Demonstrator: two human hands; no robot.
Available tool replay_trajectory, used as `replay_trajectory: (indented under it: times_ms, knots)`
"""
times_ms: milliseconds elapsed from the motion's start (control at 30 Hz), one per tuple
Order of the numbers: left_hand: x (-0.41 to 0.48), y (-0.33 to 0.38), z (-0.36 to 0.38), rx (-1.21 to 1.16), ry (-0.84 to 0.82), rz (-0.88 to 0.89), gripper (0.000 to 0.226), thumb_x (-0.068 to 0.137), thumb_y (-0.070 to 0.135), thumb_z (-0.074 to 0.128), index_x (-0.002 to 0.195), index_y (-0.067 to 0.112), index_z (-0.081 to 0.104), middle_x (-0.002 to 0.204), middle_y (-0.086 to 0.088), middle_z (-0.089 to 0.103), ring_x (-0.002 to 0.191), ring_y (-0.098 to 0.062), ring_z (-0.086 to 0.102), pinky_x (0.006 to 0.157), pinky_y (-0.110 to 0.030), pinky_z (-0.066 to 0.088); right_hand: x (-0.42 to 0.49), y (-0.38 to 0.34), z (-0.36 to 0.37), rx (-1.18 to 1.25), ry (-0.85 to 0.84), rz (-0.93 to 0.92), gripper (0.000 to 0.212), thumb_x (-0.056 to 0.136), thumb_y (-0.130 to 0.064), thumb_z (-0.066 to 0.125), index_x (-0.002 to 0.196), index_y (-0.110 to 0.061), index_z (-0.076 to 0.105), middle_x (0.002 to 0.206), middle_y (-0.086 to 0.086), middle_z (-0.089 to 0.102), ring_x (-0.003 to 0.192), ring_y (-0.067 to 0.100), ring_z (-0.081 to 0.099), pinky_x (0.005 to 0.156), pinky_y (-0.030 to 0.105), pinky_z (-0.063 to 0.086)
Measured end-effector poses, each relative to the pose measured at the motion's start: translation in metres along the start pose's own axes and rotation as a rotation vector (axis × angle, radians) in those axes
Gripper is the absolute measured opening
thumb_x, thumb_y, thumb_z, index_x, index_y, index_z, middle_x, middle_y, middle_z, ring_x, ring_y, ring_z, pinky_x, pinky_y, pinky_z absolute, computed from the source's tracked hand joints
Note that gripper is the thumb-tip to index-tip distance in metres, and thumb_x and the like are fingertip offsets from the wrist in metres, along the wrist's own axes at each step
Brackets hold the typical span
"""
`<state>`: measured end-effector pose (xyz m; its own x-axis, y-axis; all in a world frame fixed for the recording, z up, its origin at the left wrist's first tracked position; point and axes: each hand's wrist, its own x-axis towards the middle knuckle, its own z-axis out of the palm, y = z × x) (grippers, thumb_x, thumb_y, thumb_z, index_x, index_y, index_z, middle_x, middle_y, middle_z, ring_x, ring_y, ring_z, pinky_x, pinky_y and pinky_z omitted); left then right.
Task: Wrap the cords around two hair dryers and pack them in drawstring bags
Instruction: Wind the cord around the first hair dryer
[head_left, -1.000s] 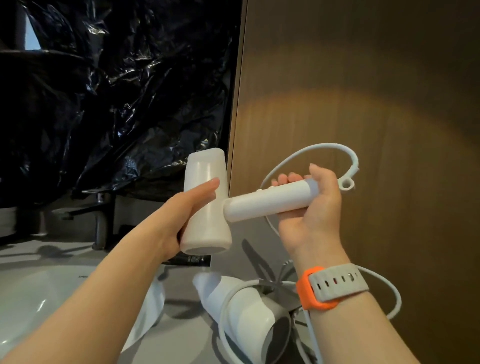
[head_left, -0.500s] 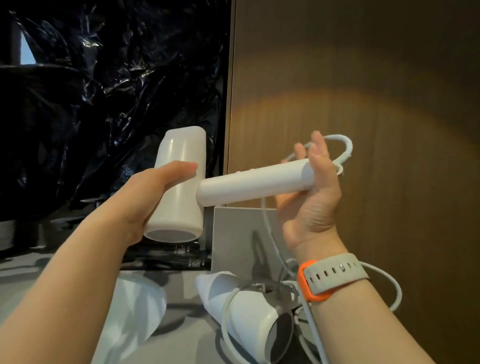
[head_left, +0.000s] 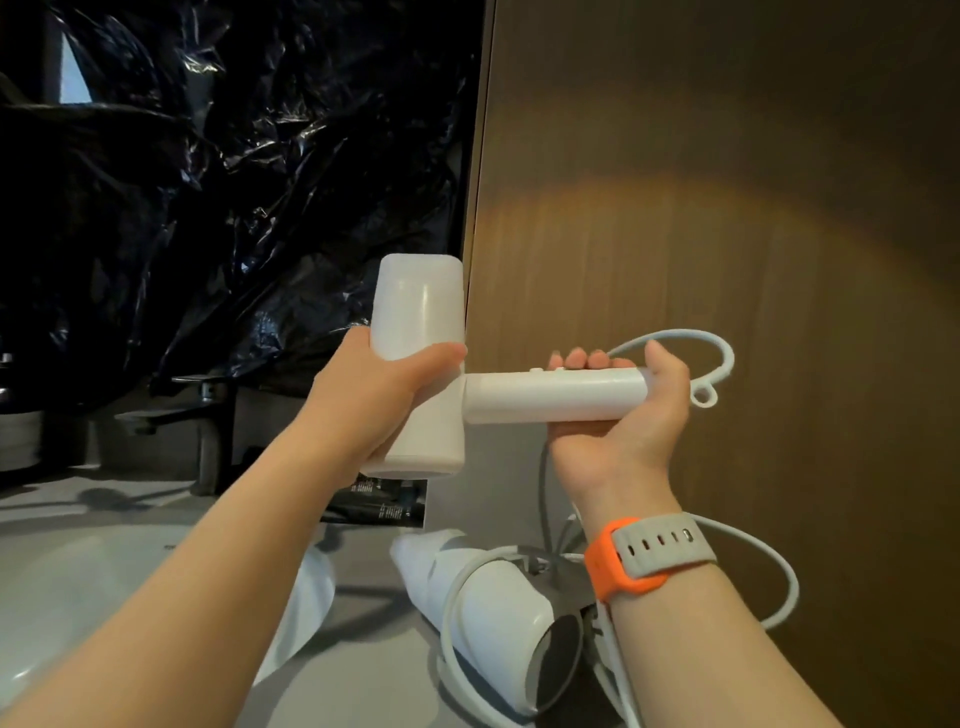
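Note:
I hold a white hair dryer (head_left: 421, 312) up in front of me, its barrel upright and its handle pointing right. My left hand (head_left: 374, 395) grips the barrel from the left, thumb across the front. My right hand (head_left: 623, 421) grips the end of the handle. The white cord (head_left: 711, 348) loops up and over from the handle's end, past my right thumb, then drops behind my right wrist. A second white hair dryer (head_left: 488, 603) lies on the counter below, its dark open end toward me, with a cord circling it.
A brown wood-grain wall panel (head_left: 727, 234) fills the right side. Black plastic sheeting (head_left: 234, 156) hangs at the back left. A white sink basin (head_left: 78, 582) lies lower left with a faucet (head_left: 208, 415) behind it. A white folded item (head_left: 306, 613) sits by the basin.
My left hand has shifted from the barrel's side to a full grip around it. The dryer has moved right and lower, and the cord loop at the handle's end has opened wider.

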<state>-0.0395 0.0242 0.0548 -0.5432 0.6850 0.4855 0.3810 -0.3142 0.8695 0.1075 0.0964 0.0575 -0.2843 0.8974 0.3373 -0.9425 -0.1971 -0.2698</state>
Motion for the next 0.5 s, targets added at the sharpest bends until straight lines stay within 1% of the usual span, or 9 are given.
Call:
replay_trajectory:
  times_ms: [33,67,133,167,267,333,367,433,500]
  knots:
    - [0.001,0.001,0.0,0.026,0.012,0.024,0.076,0.048,0.06,0.07,0.111,0.021,0.056,0.101,-0.005,0.066,0.087,-0.026,0.067,0.066,-0.044,0.058,0.0,-0.001,0.0,0.02,-0.003,0.001,0.026,0.082,-0.031,0.056,0.065,-0.014,0.046,0.053,0.001,0.05,0.046,0.018,0.054,0.074,0.034,0.052]
    - [0.001,0.001,0.001,0.047,0.024,0.044,0.078,0.048,0.062,0.07,0.112,0.02,0.056,0.101,-0.005,0.065,0.087,-0.025,0.066,0.065,-0.042,0.057,0.0,-0.001,0.0,0.031,-0.005,-0.006,0.027,0.082,-0.031,0.055,0.063,-0.014,0.045,0.052,0.001,0.048,0.045,0.018,0.052,0.074,0.034,0.052]
    - [-0.001,0.002,0.001,0.069,0.049,0.076,0.08,0.048,0.064,0.069,0.111,0.017,0.056,0.099,-0.005,0.064,0.085,-0.025,0.065,0.06,-0.037,0.053,0.0,-0.001,0.001,0.025,-0.011,-0.037,0.029,0.082,-0.031,0.053,0.06,-0.015,0.042,0.05,0.0,0.045,0.044,0.017,0.047,0.071,0.033,0.051]
    - [-0.001,0.002,0.001,0.06,0.061,0.083,0.081,0.048,0.065,0.069,0.111,0.017,0.055,0.1,-0.005,0.064,0.086,-0.025,0.065,0.06,-0.038,0.054,0.0,-0.001,0.004,0.023,-0.019,-0.053,0.03,0.082,-0.031,0.053,0.059,-0.015,0.041,0.05,0.0,0.043,0.043,0.017,0.046,0.07,0.032,0.051]
    - [-0.001,0.002,0.002,0.027,0.064,0.071,0.082,0.048,0.064,0.07,0.112,0.016,0.055,0.104,-0.008,0.065,0.09,-0.029,0.066,0.072,-0.051,0.057,-0.002,-0.002,0.01,0.015,-0.021,-0.101,0.033,0.083,-0.031,0.052,0.057,-0.015,0.038,0.049,0.0,0.041,0.043,0.016,0.042,0.07,0.031,0.05]
    - [-0.002,0.003,0.003,-0.001,0.047,0.059,0.082,0.047,0.063,0.071,0.113,0.016,0.055,0.105,-0.01,0.065,0.091,-0.031,0.066,0.072,-0.054,0.057,-0.002,-0.003,0.011,0.0,-0.022,-0.135,0.034,0.083,-0.032,0.053,0.058,-0.015,0.039,0.049,0.0,0.041,0.043,0.016,0.043,0.068,0.031,0.05]
    - [-0.003,0.003,0.005,-0.025,0.035,0.048,0.083,0.047,0.062,0.071,0.113,0.015,0.055,0.106,-0.011,0.064,0.091,-0.032,0.066,0.069,-0.052,0.057,-0.001,-0.003,0.01,-0.013,-0.032,-0.15,0.033,0.083,-0.033,0.054,0.06,-0.015,0.04,0.05,0.0,0.043,0.044,0.016,0.045,0.066,0.03,0.051]
    - [-0.004,0.001,0.009,-0.092,0.004,-0.005,0.082,0.048,0.057,0.072,0.116,0.015,0.053,0.106,-0.012,0.064,0.087,-0.031,0.067,0.059,-0.043,0.056,-0.001,-0.004,0.01,-0.062,-0.077,-0.16,0.031,0.084,-0.036,0.056,0.065,-0.015,0.044,0.054,0.0,0.05,0.047,0.016,0.052,0.063,0.029,0.051]
    - [-0.005,0.0,0.01,-0.166,-0.03,-0.087,0.073,0.059,0.049,0.072,0.12,0.016,0.049,0.105,-0.012,0.063,0.082,-0.03,0.067,0.052,-0.035,0.053,-0.003,-0.003,0.011,-0.102,-0.13,-0.136,0.03,0.083,-0.039,0.057,0.068,-0.015,0.047,0.059,0.001,0.057,0.051,0.017,0.058,0.065,0.03,0.052]
